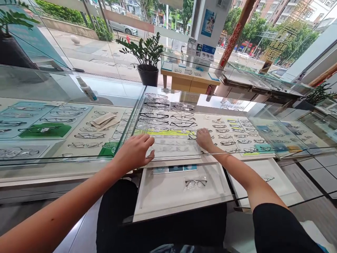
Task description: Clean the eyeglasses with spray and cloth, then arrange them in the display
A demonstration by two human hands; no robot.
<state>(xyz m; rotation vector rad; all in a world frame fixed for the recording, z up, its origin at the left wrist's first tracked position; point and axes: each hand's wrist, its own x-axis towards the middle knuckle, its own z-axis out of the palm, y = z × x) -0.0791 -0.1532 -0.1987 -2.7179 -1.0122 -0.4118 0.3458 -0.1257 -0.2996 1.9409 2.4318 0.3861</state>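
My left hand [140,149] is over the left front edge of the glass counter, its fingers bent and its thumb apart; I see nothing held in it. Beside it lies a display tray [172,144] with rows of eyeglasses [154,115]; its near part looks blurred. At the tray's right edge is my right hand [204,140], fingers curled down and closed. What they grip, if anything, is hidden. A pair of glasses [192,137] lies just left of those fingers. Below, a pulled-out white drawer [163,196] holds bagged eyeglasses [196,183].
A folded beige cloth [104,120] and more frames lie in the left case. A spray bottle [86,88] stands on its glass top. Another open drawer [273,189] is at right. A potted plant [147,73] stands behind the counter, by the window.
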